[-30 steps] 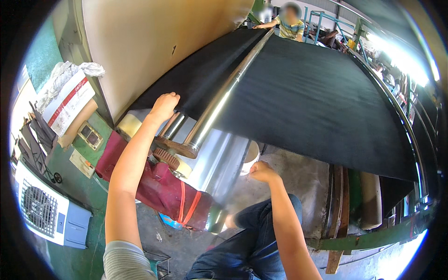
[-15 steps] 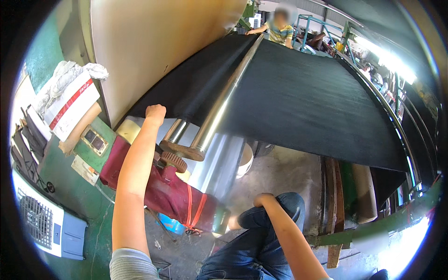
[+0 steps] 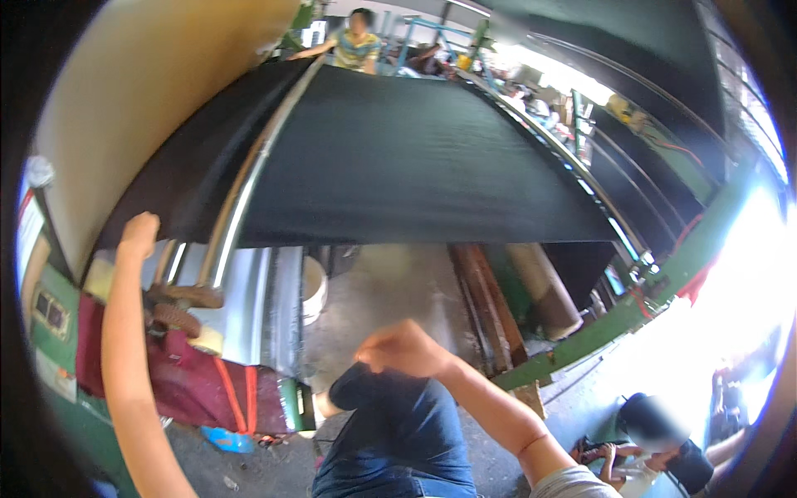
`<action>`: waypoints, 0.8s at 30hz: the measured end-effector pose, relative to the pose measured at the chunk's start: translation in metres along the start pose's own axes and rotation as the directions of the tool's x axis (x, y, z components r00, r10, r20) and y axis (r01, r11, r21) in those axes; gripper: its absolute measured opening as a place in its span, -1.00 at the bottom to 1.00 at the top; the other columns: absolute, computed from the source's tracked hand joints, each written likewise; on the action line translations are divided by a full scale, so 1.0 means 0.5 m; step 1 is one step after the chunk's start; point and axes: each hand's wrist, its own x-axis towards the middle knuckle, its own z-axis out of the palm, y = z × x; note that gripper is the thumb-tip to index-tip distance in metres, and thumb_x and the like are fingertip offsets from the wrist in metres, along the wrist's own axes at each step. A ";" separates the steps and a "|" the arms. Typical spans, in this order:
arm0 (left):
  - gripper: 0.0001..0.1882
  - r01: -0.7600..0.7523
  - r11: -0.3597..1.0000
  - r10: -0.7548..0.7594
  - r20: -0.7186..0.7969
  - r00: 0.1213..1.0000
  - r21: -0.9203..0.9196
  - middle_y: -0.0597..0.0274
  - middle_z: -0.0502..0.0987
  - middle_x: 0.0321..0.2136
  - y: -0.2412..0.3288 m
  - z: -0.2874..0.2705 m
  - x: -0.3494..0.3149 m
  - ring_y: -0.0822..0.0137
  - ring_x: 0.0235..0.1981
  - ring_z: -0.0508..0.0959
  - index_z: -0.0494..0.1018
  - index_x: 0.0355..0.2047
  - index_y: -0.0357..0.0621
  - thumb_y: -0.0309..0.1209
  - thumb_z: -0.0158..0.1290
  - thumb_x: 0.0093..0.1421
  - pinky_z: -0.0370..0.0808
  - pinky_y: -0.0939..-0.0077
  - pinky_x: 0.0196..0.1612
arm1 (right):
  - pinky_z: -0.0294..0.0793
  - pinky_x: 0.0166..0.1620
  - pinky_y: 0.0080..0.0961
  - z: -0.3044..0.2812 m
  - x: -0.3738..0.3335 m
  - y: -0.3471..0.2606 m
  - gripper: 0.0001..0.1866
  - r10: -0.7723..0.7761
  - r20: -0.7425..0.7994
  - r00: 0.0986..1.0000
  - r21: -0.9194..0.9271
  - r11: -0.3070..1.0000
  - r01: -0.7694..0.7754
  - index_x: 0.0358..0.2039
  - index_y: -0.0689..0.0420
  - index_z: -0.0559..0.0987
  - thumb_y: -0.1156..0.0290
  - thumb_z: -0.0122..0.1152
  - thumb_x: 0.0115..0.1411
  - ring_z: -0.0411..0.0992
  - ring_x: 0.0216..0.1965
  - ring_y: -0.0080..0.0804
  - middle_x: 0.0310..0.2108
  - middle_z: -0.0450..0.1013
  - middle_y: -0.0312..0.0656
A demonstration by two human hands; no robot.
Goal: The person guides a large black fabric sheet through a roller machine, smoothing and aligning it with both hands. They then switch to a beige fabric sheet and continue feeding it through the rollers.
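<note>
A wide black sheet (image 3: pixel 432 166), like cloth or rubber, stretches away from me over a shiny metal roller (image 3: pixel 237 199). At the far left, my left hand (image 3: pixel 142 232) is closed at the near edge of this sheet, its fingertips partly hidden. My right hand (image 3: pixel 405 347) hovers above my bent knee, apart from the sheet. Its fingers look curled but are blurred, and I see nothing in them. Below the left hand, a brown gear wheel (image 3: pixel 176 319) sits by the roller's near end, beside a maroon cloth cover (image 3: pixel 187 386) tied with orange bands.
Across the sheet stands a person (image 3: pixel 357 48) with one arm on its far left corner. A green beam (image 3: pixel 598 328) crosses at the right. Under the sheet are a white bucket (image 3: pixel 314 289) and a thick roll (image 3: pixel 544 290). More people (image 3: pixel 656 461) are at the lower right.
The view has swung to the right, so the sheet and roller appear further left. My right hand has lifted from my knee. My left hand stays at the sheet's edge.
</note>
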 end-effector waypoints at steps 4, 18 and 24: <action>-0.85 0.059 0.987 -0.035 -0.158 0.987 0.152 -0.18 0.54 -0.40 -0.079 0.108 0.029 -0.03 -0.32 0.58 0.55 -0.52 -0.30 -0.66 -0.03 -0.04 0.54 0.23 -0.28 | 0.38 -0.29 -0.54 -0.013 -0.091 -0.247 -0.79 -0.383 0.068 0.921 0.064 0.923 0.379 -0.34 0.29 0.58 0.36 0.17 0.20 0.40 -0.41 -0.51 -0.50 0.46 -0.22; -0.91 -0.091 0.984 0.040 -0.312 0.949 -0.151 -0.19 0.46 -0.44 0.019 0.021 0.022 -0.11 -0.30 0.49 0.41 -0.61 -0.33 -0.72 -0.08 -0.10 0.43 0.14 -0.27 | 0.48 -0.33 -0.53 0.074 -0.133 -0.378 -0.66 -0.840 0.153 0.521 0.557 0.509 0.656 -0.31 0.37 0.61 0.39 0.42 -0.05 0.48 -0.36 -0.32 -0.35 0.46 0.06; -0.91 -0.034 0.988 -0.009 -0.276 0.961 -0.151 -0.19 0.44 -0.45 -0.024 0.050 0.036 -0.12 -0.32 0.47 0.38 -0.61 -0.33 -0.73 -0.08 -0.12 0.40 0.12 -0.28 | 0.42 -0.37 -0.47 0.081 -0.125 -0.367 -0.79 -0.864 0.080 0.498 0.581 0.446 0.681 -0.42 0.32 0.62 0.43 0.36 -0.01 0.46 -0.39 -0.24 -0.41 0.48 0.02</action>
